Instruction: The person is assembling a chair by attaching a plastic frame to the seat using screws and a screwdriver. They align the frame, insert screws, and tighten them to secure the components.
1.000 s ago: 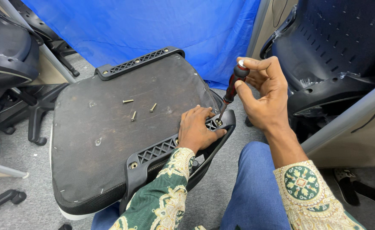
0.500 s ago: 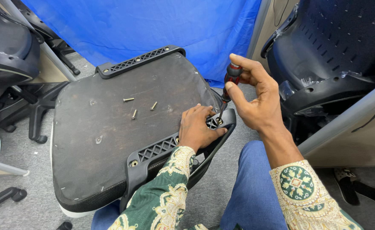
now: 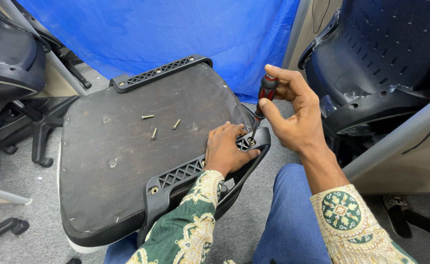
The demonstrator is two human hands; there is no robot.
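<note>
An upturned office chair seat (image 3: 127, 161) lies across my lap, its dark underside facing up. A black plastic bracket (image 3: 181, 173) runs along its near edge, and a second bracket (image 3: 159, 73) sits on the far edge. My left hand (image 3: 227, 149) presses flat on the near bracket's right end. My right hand (image 3: 290, 115) grips a screwdriver (image 3: 264, 100) with a red and black handle, its tip set in a screw hole at the bracket's right end. Three loose screws (image 3: 154, 133) lie on the seat's middle.
A blue cloth (image 3: 176, 29) hangs behind the seat. A dark chair shell (image 3: 381, 58) stands at right, another chair and wheeled base (image 3: 34, 122) at left. Grey carpet lies below. A shoe (image 3: 400, 215) rests at lower right.
My right hand has shifted its grip around the screwdriver handle, turning it, while the tip stays at the bracket's right end. My left hand stays on the bracket.
</note>
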